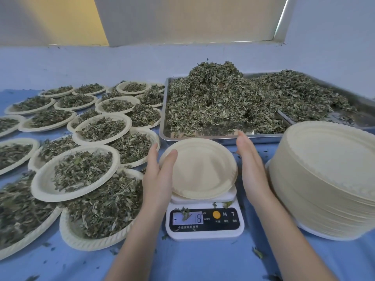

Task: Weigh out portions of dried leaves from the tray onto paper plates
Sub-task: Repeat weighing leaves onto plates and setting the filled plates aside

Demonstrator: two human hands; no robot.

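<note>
An empty cream paper plate (203, 169) sits on a small white digital scale (205, 222) at the centre. My left hand (160, 175) holds the plate's left rim, thumb over the edge and fingers beneath. My right hand (251, 165) hovers just right of the plate with straight fingers, apart from it. Behind the scale stands a metal tray (203, 136) heaped with dried green leaves (219, 98).
Several paper plates filled with leaves (81, 171) cover the blue table on the left, some overlapping. A tall stack of empty plates (326, 177) stands at the right. A second tray (361, 110) with leaves lies behind it. Leaf bits lie on the scale's display.
</note>
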